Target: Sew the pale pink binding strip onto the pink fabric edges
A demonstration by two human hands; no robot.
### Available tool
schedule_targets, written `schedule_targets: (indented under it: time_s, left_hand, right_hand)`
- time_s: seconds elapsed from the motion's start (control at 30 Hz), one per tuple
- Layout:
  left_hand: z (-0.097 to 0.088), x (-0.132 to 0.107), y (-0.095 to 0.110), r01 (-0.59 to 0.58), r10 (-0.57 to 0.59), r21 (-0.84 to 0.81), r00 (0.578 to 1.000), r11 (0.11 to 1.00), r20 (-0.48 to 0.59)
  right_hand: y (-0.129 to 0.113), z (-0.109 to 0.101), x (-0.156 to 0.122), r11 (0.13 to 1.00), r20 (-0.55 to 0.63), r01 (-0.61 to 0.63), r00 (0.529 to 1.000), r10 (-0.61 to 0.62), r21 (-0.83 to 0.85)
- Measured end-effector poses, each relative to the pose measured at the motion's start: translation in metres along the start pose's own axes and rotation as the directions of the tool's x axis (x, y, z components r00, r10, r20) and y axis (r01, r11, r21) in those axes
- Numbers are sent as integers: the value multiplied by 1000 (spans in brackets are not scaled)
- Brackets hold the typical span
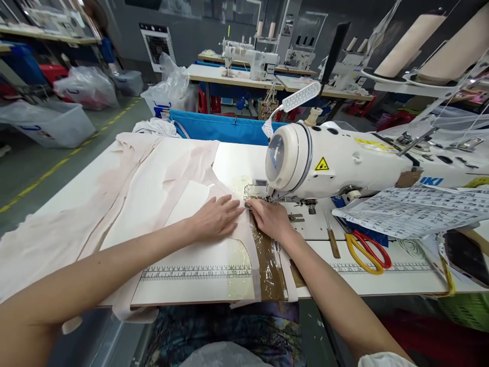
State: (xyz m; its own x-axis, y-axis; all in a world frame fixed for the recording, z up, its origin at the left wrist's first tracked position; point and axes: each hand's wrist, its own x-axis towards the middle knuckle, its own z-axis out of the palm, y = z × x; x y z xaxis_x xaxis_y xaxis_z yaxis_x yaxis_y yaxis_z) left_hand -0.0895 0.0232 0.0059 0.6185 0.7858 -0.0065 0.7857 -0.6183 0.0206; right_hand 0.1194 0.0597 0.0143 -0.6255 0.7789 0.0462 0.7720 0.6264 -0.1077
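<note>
My left hand (216, 218) lies flat, fingers stretched out, on pale pink fabric (193, 165) spread over the white sewing table (239, 153). Close to the needle area of the white sewing machine (336, 160), my right hand (269, 218) has its fingers bent and pressed together at the fabric's edge. The exact grip of its fingertips is partly hidden. Under my right wrist runs a shiny brown taped strip (268, 260) towards the table's front edge. A printed ruler scale (198, 273) crosses the tabletop in front of my left hand.
Right of my right forearm lie a wooden-handled tool (333, 243), scissors with yellow and red handles (367, 252), printed sheets (416, 209) and a dark phone-like object (465, 257). Thread cones (410, 45) stand above the machine. Blue cloth (225, 127) hangs behind the table.
</note>
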Motion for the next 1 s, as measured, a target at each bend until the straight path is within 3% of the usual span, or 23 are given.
schedule_targets:
  time_s: [0.73, 1.0]
  left_hand:
    - [-1, 2, -3, 5, -6, -20, 1000, 1000, -10]
    - [0, 1, -1, 16, -16, -14, 1000, 1000, -5]
  right_hand:
    - [-6, -13, -4, 981, 77, -9, 997, 24, -194]
    - [-3, -9, -5, 986, 47, -30, 998, 38, -167]
